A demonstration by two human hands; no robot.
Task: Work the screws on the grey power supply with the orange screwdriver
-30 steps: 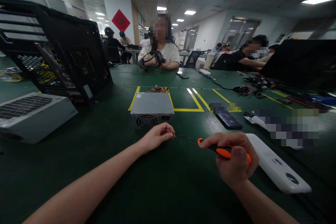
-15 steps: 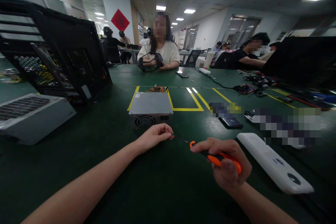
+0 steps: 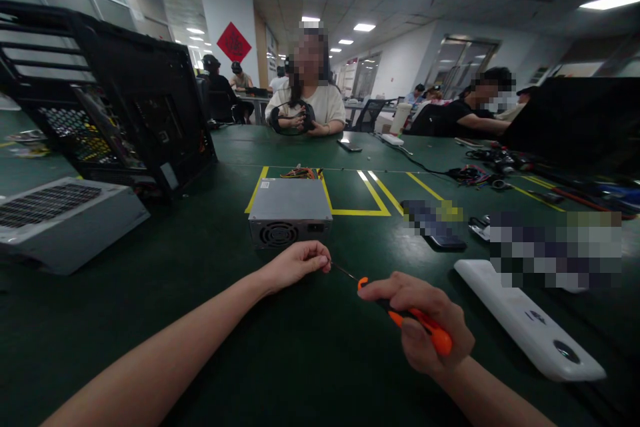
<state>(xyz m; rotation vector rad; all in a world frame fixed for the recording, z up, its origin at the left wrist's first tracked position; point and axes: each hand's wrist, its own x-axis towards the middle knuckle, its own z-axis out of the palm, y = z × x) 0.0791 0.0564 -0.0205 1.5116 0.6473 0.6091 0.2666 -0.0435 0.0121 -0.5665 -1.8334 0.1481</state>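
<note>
- Since 1 second ago, the right hand [image 3: 445,307] has swung leftward with the orange-and-black screwdriver [image 3: 394,315]; its shaft, which stood just short of the left hand [image 3: 300,261], now reaches that hand's fingertips.
- Take those fingertips as the clock's centre, 12 o'clock straight ahead. At 9 o'clock, a grey box [image 3: 75,220] with a perforated top lies on the green table [image 3: 300,367].
- At 10 o'clock, a black computer case [image 3: 125,93] stands just behind the box.
- At 11 o'clock, the power supply [image 3: 290,200] sits flat, fan grille facing the wearer, coloured wires [image 3: 303,173] behind it.
- At the centre, the left hand pinches thumb and fingers together; I cannot tell whether something small is between them.
- At 12 o'clock, across the table, 1 person in a light top [image 3: 327,103] holds a black device [image 3: 311,117].
- At 4 o'clock, the right hand is closed around the screwdriver's handle, index finger along it, the shaft pointing toward 10 o'clock.
- At 2 o'clock, a phone [image 3: 440,235] lies flat, partly pixelated.
- Between 3 and 4 o'clock lies a long white device [image 3: 525,315].
</note>
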